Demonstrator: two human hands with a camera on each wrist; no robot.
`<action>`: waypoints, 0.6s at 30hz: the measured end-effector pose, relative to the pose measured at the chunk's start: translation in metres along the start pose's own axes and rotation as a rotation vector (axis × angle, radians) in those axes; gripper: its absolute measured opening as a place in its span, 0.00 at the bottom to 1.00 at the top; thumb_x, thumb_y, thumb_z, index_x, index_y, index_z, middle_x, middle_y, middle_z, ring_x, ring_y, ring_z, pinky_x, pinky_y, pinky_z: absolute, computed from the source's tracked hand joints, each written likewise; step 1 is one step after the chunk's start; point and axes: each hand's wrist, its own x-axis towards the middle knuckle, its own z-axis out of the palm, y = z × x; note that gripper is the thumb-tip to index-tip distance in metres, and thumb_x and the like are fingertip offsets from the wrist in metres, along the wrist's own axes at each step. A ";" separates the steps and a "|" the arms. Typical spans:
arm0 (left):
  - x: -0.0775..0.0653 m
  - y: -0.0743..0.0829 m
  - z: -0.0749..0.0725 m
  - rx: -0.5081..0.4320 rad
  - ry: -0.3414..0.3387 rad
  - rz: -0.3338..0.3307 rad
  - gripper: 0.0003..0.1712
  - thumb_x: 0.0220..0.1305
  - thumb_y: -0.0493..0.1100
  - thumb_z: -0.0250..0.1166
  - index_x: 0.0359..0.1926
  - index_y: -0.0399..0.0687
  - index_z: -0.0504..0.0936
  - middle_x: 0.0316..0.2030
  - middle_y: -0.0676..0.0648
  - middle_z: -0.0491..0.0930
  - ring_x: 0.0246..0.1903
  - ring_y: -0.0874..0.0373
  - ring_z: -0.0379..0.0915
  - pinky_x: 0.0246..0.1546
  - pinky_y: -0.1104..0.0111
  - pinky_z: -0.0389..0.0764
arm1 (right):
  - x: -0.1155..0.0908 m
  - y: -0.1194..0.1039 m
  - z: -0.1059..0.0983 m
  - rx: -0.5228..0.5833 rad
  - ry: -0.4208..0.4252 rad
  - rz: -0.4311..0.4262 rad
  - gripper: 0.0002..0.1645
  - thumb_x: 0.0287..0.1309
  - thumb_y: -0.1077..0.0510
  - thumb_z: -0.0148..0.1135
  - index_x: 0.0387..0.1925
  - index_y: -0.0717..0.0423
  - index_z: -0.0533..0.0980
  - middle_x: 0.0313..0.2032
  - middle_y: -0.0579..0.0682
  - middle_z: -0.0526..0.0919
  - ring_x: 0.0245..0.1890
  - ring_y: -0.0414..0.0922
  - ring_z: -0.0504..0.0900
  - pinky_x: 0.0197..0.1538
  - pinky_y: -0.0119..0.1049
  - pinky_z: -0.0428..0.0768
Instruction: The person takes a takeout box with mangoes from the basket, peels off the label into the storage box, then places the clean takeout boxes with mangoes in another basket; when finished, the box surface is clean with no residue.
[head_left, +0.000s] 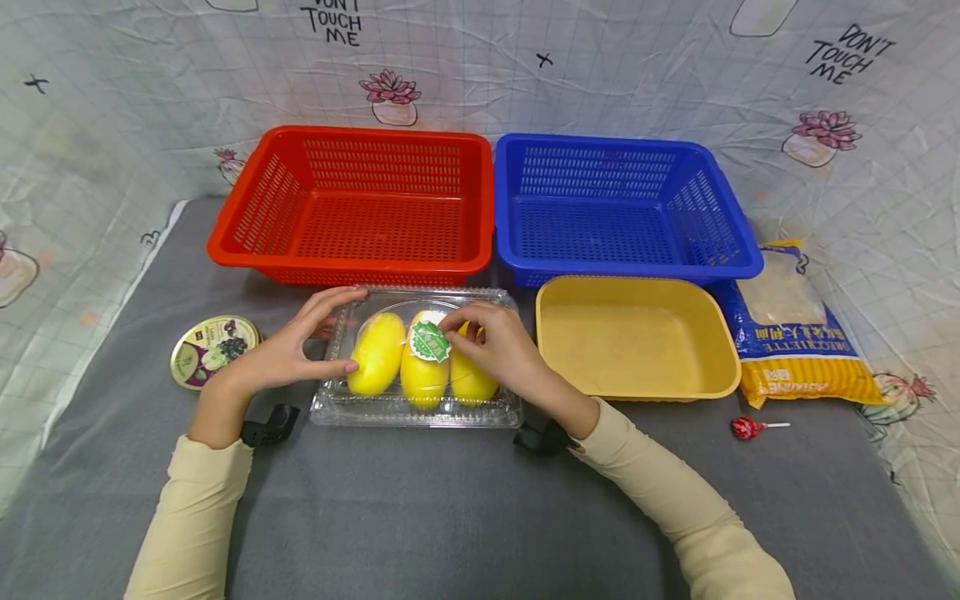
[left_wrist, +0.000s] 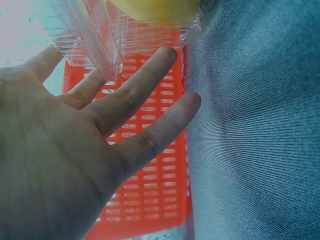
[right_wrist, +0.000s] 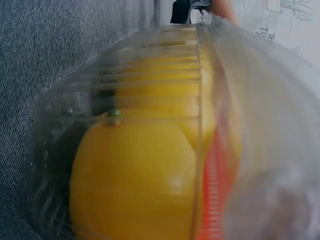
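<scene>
A clear plastic clamshell box [head_left: 330, 412] with three yellow oval fruits [head_left: 378, 354] inside lies in front of the red basket. On its lid is a round green-and-white sticker [head_left: 430, 342]. My right hand [head_left: 498, 337] pinches the sticker's upper right edge between thumb and forefinger. At the box's left end, my left hand [head_left: 292, 342] spreads its fingers, thumb over the lid; in the left wrist view the fingers are nearly straight beside the ridged plastic [left_wrist: 140, 37]. The right wrist view shows a fruit [right_wrist: 135, 175] with a green stem stub through the box's side.
Behind the box stand a red basket [head_left: 352, 271] and a blue basket [head_left: 630, 271]. A yellow tub [head_left: 637, 337] is to the right, beside a bag of pasta [head_left: 802, 333] and a red lollipop [head_left: 747, 428]. A round tin [head_left: 213, 350] lies at the left.
</scene>
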 end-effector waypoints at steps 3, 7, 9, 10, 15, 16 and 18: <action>-0.001 0.000 -0.001 0.002 0.001 0.002 0.52 0.55 0.35 0.72 0.76 0.54 0.54 0.73 0.44 0.47 0.67 0.41 0.50 0.58 0.35 0.63 | 0.000 -0.001 0.001 -0.002 0.007 0.000 0.05 0.56 0.64 0.68 0.36 0.59 0.85 0.33 0.51 0.85 0.26 0.42 0.76 0.31 0.31 0.77; -0.001 -0.001 0.000 -0.002 -0.002 0.000 0.52 0.55 0.35 0.71 0.76 0.54 0.53 0.73 0.44 0.47 0.68 0.41 0.50 0.58 0.35 0.62 | 0.000 0.000 0.001 -0.006 0.015 -0.002 0.05 0.55 0.65 0.68 0.36 0.59 0.85 0.33 0.51 0.85 0.26 0.42 0.76 0.31 0.29 0.76; -0.001 0.000 0.000 -0.002 -0.004 -0.005 0.52 0.55 0.36 0.71 0.76 0.55 0.53 0.73 0.44 0.46 0.68 0.41 0.50 0.58 0.35 0.62 | -0.001 0.000 0.002 -0.004 0.018 -0.008 0.05 0.55 0.65 0.68 0.36 0.59 0.85 0.33 0.51 0.85 0.26 0.42 0.76 0.31 0.29 0.76; 0.000 0.000 0.000 -0.003 -0.005 -0.008 0.52 0.56 0.36 0.71 0.76 0.55 0.53 0.73 0.44 0.46 0.68 0.41 0.50 0.59 0.35 0.62 | -0.001 0.001 0.002 -0.002 0.021 -0.012 0.05 0.55 0.65 0.68 0.36 0.59 0.85 0.33 0.51 0.85 0.25 0.42 0.76 0.31 0.29 0.76; 0.000 0.000 0.000 -0.004 -0.006 -0.011 0.51 0.56 0.36 0.71 0.76 0.54 0.53 0.73 0.44 0.46 0.68 0.41 0.49 0.58 0.35 0.63 | -0.002 0.003 0.003 0.027 0.038 -0.032 0.05 0.55 0.66 0.68 0.36 0.60 0.85 0.33 0.51 0.85 0.25 0.41 0.75 0.30 0.29 0.77; 0.000 0.000 0.000 -0.005 -0.007 -0.012 0.51 0.56 0.36 0.71 0.76 0.54 0.53 0.73 0.44 0.46 0.68 0.41 0.49 0.58 0.36 0.63 | -0.003 0.003 0.003 0.036 0.042 -0.035 0.05 0.55 0.66 0.68 0.36 0.60 0.85 0.33 0.51 0.85 0.25 0.41 0.75 0.30 0.30 0.77; 0.000 0.001 0.000 -0.006 -0.009 -0.014 0.52 0.56 0.36 0.71 0.76 0.54 0.53 0.73 0.44 0.46 0.68 0.41 0.50 0.59 0.36 0.63 | -0.002 0.002 0.002 0.055 0.047 -0.037 0.05 0.55 0.67 0.68 0.36 0.61 0.85 0.33 0.52 0.85 0.25 0.41 0.75 0.30 0.32 0.78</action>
